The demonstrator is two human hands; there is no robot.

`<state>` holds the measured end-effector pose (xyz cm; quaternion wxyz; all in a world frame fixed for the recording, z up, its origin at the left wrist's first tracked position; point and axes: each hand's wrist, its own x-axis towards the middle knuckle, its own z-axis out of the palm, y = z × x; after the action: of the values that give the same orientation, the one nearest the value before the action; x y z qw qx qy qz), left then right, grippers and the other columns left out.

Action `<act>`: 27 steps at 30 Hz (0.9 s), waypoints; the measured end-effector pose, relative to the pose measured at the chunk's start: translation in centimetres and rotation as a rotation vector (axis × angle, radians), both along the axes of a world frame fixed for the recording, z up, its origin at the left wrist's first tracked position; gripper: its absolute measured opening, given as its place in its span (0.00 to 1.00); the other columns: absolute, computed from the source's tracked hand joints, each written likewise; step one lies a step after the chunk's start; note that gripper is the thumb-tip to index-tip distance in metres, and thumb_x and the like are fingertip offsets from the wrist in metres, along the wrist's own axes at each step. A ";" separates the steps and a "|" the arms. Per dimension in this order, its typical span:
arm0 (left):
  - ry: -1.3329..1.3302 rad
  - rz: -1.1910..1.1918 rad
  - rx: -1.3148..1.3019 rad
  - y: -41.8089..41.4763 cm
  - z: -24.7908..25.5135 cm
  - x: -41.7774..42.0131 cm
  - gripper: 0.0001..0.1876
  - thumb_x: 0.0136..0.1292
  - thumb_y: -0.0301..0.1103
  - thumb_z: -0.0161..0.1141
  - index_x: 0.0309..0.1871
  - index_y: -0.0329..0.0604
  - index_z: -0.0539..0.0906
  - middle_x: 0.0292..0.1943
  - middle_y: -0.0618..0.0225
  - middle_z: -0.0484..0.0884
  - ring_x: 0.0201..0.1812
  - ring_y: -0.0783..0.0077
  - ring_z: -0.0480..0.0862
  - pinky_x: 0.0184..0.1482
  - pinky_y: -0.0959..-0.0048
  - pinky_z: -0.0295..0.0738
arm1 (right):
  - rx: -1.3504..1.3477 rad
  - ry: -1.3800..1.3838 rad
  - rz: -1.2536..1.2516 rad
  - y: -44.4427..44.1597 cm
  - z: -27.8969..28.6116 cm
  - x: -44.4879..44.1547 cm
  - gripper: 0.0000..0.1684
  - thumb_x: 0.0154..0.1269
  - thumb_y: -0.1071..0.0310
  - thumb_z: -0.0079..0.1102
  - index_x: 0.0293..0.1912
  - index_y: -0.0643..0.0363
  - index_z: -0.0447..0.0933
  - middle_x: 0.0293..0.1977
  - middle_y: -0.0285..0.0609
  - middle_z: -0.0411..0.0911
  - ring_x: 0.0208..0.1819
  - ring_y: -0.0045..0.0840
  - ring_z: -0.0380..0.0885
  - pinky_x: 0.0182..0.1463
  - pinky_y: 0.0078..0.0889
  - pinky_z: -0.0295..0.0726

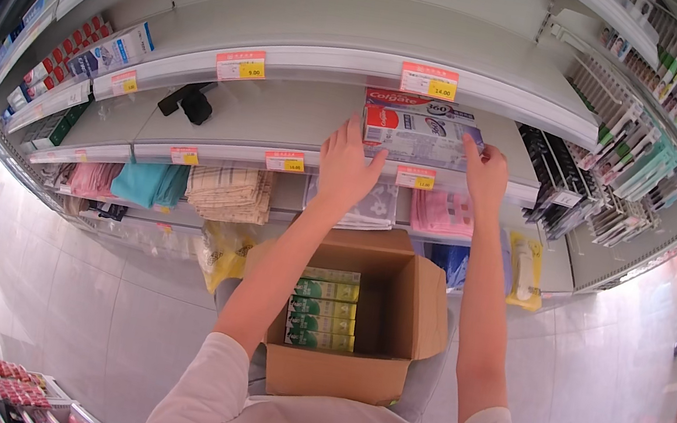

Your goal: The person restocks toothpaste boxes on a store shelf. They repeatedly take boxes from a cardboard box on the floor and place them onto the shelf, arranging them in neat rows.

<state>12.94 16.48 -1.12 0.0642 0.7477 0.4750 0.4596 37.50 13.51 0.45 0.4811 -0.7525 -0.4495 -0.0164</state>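
Observation:
Between my two hands, Colgate toothpaste boxes [420, 133] lie stacked on the shelf in front of me. My left hand [349, 163] touches their left end, its fingers on the box and the thumb near the lower front edge. At the right end is my right hand [486, 172], with fingertips against the top box's corner. Below my forearms stands an open cardboard box [335, 377], holding several green and yellow toothpaste boxes [323, 309] along its left side.
Price tags line the shelf edge [345, 169]. Folded towels [228, 193] lie on the shelf below. A black object [197, 106] rests on the shelf to the left. Packaged toothbrushes [615, 139] hang at the right, and small cartons [72, 50] stand at the left.

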 end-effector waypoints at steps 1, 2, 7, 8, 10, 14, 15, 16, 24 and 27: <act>-0.038 -0.037 0.009 0.2 0.0 -0.1 0.39 0.61 0.39 0.69 0.70 0.27 0.64 0.65 0.41 0.72 0.65 0.40 0.72 0.67 0.49 0.65 | 0.065 -0.013 -0.016 -0.1 -0.1 -0.4 0.40 0.62 0.41 0.67 0.54 0.73 0.78 0.46 0.61 0.82 0.47 0.48 0.82 0.52 0.44 0.79; -0.076 -0.075 0.019 0.4 0.1 -0.1 0.40 0.61 0.38 0.69 0.71 0.26 0.63 0.64 0.38 0.72 0.64 0.39 0.73 0.66 0.49 0.66 | 0.130 -0.026 -0.031 -0.1 -0.2 -0.7 0.42 0.62 0.41 0.67 0.57 0.74 0.76 0.48 0.61 0.81 0.49 0.48 0.82 0.54 0.43 0.79; -0.207 -0.255 0.032 2.3 0.0 0.0 0.37 0.62 0.32 0.67 0.70 0.24 0.62 0.58 0.37 0.77 0.57 0.36 0.78 0.60 0.50 0.72 | 0.243 0.188 0.282 1.9 -0.3 0.4 0.48 0.63 0.44 0.67 0.66 0.77 0.68 0.56 0.65 0.78 0.58 0.46 0.79 0.63 0.38 0.74; -0.221 -0.287 -0.007 2.6 -0.2 0.0 0.36 0.62 0.31 0.67 0.70 0.25 0.63 0.57 0.38 0.78 0.56 0.36 0.79 0.59 0.51 0.73 | 0.218 0.245 0.340 2.3 -0.3 0.6 0.48 0.63 0.45 0.68 0.67 0.77 0.67 0.57 0.66 0.77 0.60 0.45 0.78 0.64 0.37 0.73; -0.261 -0.309 -0.039 2.8 -0.3 0.2 0.34 0.63 0.29 0.66 0.69 0.26 0.64 0.54 0.40 0.81 0.55 0.37 0.80 0.57 0.52 0.75 | 0.177 0.247 0.350 3.1 -0.5 0.9 0.48 0.63 0.48 0.69 0.67 0.78 0.67 0.57 0.66 0.78 0.59 0.42 0.79 0.63 0.35 0.74; -0.342 -0.307 -0.089 1.8 0.5 0.2 0.30 0.63 0.27 0.64 0.68 0.31 0.68 0.53 0.43 0.83 0.53 0.38 0.81 0.54 0.54 0.78 | 0.191 0.371 0.394 2.7 -0.1 0.3 0.48 0.60 0.50 0.73 0.66 0.79 0.68 0.54 0.63 0.80 0.55 0.36 0.80 0.59 0.31 0.76; -0.357 -0.315 -0.116 1.3 1.0 0.1 0.29 0.64 0.26 0.64 0.68 0.32 0.69 0.53 0.43 0.83 0.53 0.38 0.82 0.53 0.54 0.78 | 0.191 0.356 0.386 2.6 -0.1 0.2 0.48 0.60 0.50 0.73 0.65 0.79 0.68 0.53 0.63 0.80 0.54 0.35 0.80 0.58 0.30 0.77; -0.362 -0.293 -0.114 1.3 0.8 0.2 0.29 0.64 0.26 0.63 0.67 0.32 0.70 0.54 0.43 0.82 0.53 0.39 0.81 0.53 0.55 0.78 | 0.189 0.342 0.378 2.5 0.0 0.2 0.48 0.59 0.50 0.74 0.65 0.79 0.69 0.53 0.62 0.81 0.53 0.34 0.80 0.57 0.29 0.77; -0.349 -0.214 -0.029 2.4 -0.7 0.8 0.30 0.63 0.27 0.65 0.68 0.33 0.70 0.60 0.44 0.76 0.57 0.39 0.80 0.54 0.56 0.78 | 0.218 0.323 0.324 2.4 -0.2 -0.2 0.47 0.58 0.50 0.75 0.64 0.78 0.71 0.50 0.60 0.82 0.51 0.34 0.81 0.56 0.30 0.78; -0.350 -0.256 -0.018 3.0 -0.7 0.2 0.29 0.63 0.28 0.65 0.68 0.34 0.70 0.60 0.45 0.77 0.57 0.41 0.80 0.55 0.57 0.78 | 0.348 0.248 0.250 3.1 -0.8 -0.5 0.43 0.62 0.51 0.71 0.64 0.76 0.72 0.49 0.58 0.83 0.51 0.36 0.82 0.57 0.33 0.78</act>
<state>13.18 19.44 -1.80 0.2100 0.7101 0.3619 0.5663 36.96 16.58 -0.31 0.6533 -0.5929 -0.4672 0.0586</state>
